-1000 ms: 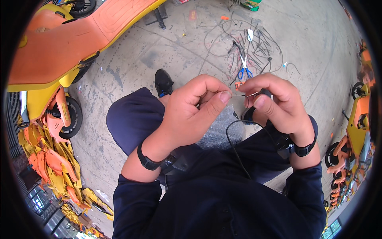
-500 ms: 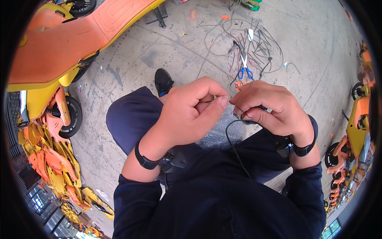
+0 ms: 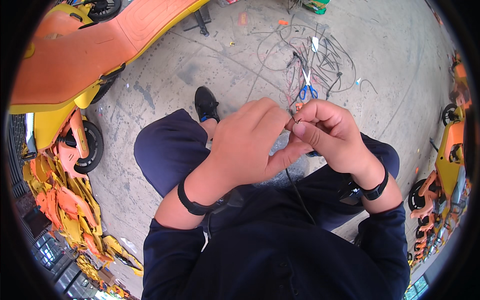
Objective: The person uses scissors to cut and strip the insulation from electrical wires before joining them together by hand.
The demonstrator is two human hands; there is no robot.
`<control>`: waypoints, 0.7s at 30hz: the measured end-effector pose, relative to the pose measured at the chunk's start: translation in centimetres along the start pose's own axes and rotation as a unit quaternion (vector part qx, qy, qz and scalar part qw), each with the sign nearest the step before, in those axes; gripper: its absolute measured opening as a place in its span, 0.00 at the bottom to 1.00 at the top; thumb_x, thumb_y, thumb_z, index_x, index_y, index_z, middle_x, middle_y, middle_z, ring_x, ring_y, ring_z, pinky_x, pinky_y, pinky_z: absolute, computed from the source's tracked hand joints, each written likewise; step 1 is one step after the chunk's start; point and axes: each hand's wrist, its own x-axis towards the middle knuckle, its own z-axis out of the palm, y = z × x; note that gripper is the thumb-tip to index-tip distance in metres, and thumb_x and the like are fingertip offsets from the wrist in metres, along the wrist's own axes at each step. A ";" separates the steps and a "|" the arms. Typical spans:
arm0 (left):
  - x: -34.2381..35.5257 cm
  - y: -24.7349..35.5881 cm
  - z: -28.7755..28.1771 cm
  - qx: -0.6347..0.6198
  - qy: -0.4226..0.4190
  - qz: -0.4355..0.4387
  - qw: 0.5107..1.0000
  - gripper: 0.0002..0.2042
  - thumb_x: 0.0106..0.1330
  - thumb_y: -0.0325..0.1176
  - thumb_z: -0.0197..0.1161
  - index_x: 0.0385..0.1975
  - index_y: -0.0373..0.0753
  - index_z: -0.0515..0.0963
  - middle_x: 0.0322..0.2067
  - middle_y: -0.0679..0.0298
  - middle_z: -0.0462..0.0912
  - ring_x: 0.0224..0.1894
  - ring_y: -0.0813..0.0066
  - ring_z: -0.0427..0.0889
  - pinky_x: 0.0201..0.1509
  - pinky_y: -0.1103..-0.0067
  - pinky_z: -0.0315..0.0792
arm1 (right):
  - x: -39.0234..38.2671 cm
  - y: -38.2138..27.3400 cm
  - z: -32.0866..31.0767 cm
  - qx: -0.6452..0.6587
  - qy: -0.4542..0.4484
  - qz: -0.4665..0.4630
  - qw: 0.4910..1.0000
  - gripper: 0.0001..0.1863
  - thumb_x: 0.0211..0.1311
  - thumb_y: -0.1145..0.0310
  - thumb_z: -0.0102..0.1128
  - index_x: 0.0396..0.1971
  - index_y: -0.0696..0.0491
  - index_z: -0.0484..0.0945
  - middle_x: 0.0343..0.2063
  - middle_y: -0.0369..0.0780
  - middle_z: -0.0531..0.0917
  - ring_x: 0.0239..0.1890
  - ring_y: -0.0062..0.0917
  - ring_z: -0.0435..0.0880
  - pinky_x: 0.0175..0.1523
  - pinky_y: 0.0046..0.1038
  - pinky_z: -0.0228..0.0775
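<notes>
The right hand (image 3: pixel 336 137) has its thumb and forefinger pressed together on a thin dark wire (image 3: pixel 297 121), whose tip pokes out just above the thumb. The left hand (image 3: pixel 245 142) sits against it, back of the hand up — fingers bent over, thumb spread from them and reaching under the right thumb; its fingertips are partly hidden, so I cannot tell what they grip. The wire is between the hands, above the clear plastic (image 3: pixel 295 171). A black cable (image 3: pixel 300 197) runs from below the hands towards the person's lap.

Half a second ago the left thumb and forefinger were pinched together, and the cable's upper bend was in plain sight. Now the left hand has rolled over — covering that bend — and the right thumb has turned upward.
</notes>
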 end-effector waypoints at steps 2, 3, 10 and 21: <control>0.1 0.1 0.2 0.074 -0.004 -0.007 0.997 0.11 0.58 0.38 0.63 0.27 0.36 0.74 0.25 0.60 0.76 0.25 0.61 0.76 0.25 0.75 0.69 | 0.0 0.3 0.4 -0.028 0.006 -0.044 0.999 0.03 0.65 0.78 0.53 0.37 0.59 0.74 0.29 0.34 0.79 0.32 0.13 0.77 0.38 0.17 0.70; 0.1 0.1 0.4 0.075 -0.004 -0.007 0.997 0.11 0.58 0.38 0.63 0.27 0.36 0.74 0.25 0.60 0.76 0.25 0.61 0.76 0.25 0.75 0.69 | 0.0 0.3 0.5 -0.057 0.013 -0.088 0.994 0.03 0.65 0.78 0.54 0.37 0.59 0.74 0.28 0.35 0.79 0.31 0.13 0.77 0.37 0.17 0.69; -0.4 -0.4 1.0 0.119 0.022 0.027 0.992 0.09 0.55 0.35 0.62 0.21 0.39 0.72 0.19 0.64 0.68 0.20 0.67 0.72 0.21 0.75 0.66 | -0.2 0.0 0.6 -0.183 -0.005 -0.083 0.980 0.02 0.65 0.77 0.54 0.35 0.58 0.75 0.23 0.32 0.75 0.26 0.10 0.69 0.31 0.16 0.64; -0.7 -0.1 0.5 -0.011 0.040 0.047 0.998 0.04 0.54 0.26 0.60 0.21 0.36 0.74 0.17 0.62 0.73 0.16 0.65 0.73 0.18 0.74 0.66 | -0.5 -2.1 0.6 -0.053 -0.053 0.019 0.997 0.03 0.63 0.79 0.53 0.31 0.59 0.76 0.24 0.31 0.75 0.29 0.12 0.69 0.34 0.17 0.62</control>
